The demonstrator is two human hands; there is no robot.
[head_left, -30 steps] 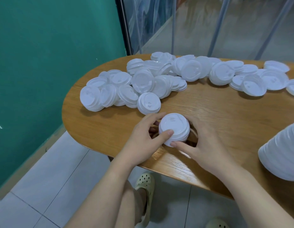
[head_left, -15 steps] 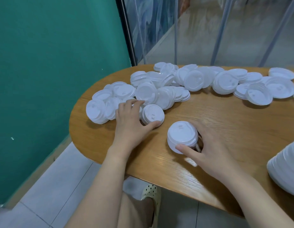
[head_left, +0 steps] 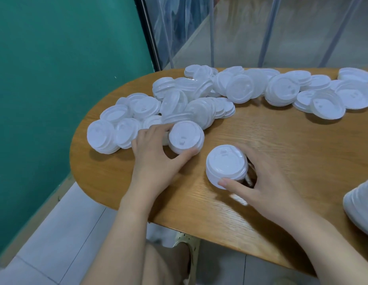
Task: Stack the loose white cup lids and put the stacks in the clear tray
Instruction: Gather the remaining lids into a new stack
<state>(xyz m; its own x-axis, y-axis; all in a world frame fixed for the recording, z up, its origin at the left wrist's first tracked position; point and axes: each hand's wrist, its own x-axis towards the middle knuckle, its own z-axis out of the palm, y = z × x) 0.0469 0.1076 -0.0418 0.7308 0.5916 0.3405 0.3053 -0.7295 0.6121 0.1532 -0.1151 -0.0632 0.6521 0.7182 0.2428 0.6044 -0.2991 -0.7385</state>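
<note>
Loose white cup lids (head_left: 238, 89) lie in a long heap across the far half of the wooden table (head_left: 282, 140). My left hand (head_left: 156, 155) grips a short stack of lids (head_left: 186, 137) at the heap's near edge, thumb under it and fingers behind. My right hand (head_left: 259, 182) wraps around a second, taller lid stack (head_left: 226, 165) standing on the table near the front. A big stack of lids (head_left: 362, 208) lies at the right edge. No clear tray is in view.
A green wall (head_left: 55, 79) stands close on the left, and clear plastic curtain strips (head_left: 240, 31) hang behind the table. The table's rounded front edge is just below my wrists, with tiled floor and my legs and shoe (head_left: 187, 245) beneath.
My left hand left the stack that both hands held, reached to the heap and closed on a small lid stack. My right hand kept hold of the near stack.
</note>
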